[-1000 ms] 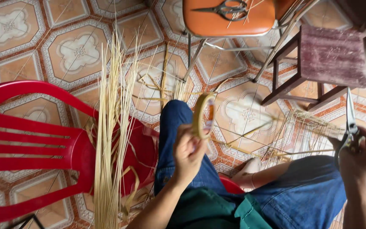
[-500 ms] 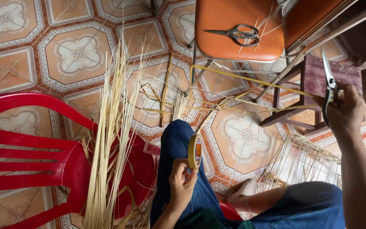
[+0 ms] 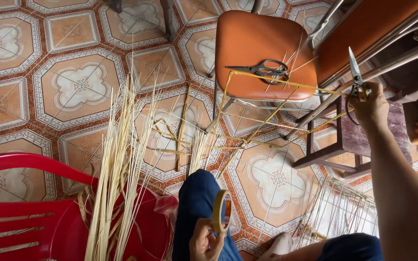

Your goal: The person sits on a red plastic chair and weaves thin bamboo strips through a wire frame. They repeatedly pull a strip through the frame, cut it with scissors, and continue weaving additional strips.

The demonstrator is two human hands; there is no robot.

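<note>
My left hand (image 3: 205, 241) holds a roll of yellowish tape (image 3: 222, 211) upright above my knee, which is in blue trousers (image 3: 198, 203). A thin yellow strip (image 3: 286, 86) runs from the roll up and across to my right hand (image 3: 372, 109). That hand is raised at the right and grips a pair of scissors (image 3: 356, 75) with the blades pointing up, along with the end of the strip. A second pair of scissors (image 3: 263, 69) lies on the orange stool (image 3: 247, 34) ahead.
A bundle of pale straw stalks (image 3: 117, 174) leans over a red plastic chair (image 3: 30, 222) at the left. Loose strips (image 3: 185, 140) litter the patterned tile floor (image 3: 73, 87). A dark wooden stool (image 3: 354, 140) stands right, a woven frame (image 3: 339, 212) below it.
My right hand has risen with the scissors, drawing the strip out longer from the roll. My left hand with the roll has dropped lower in view. The camera has tilted toward the orange stool.
</note>
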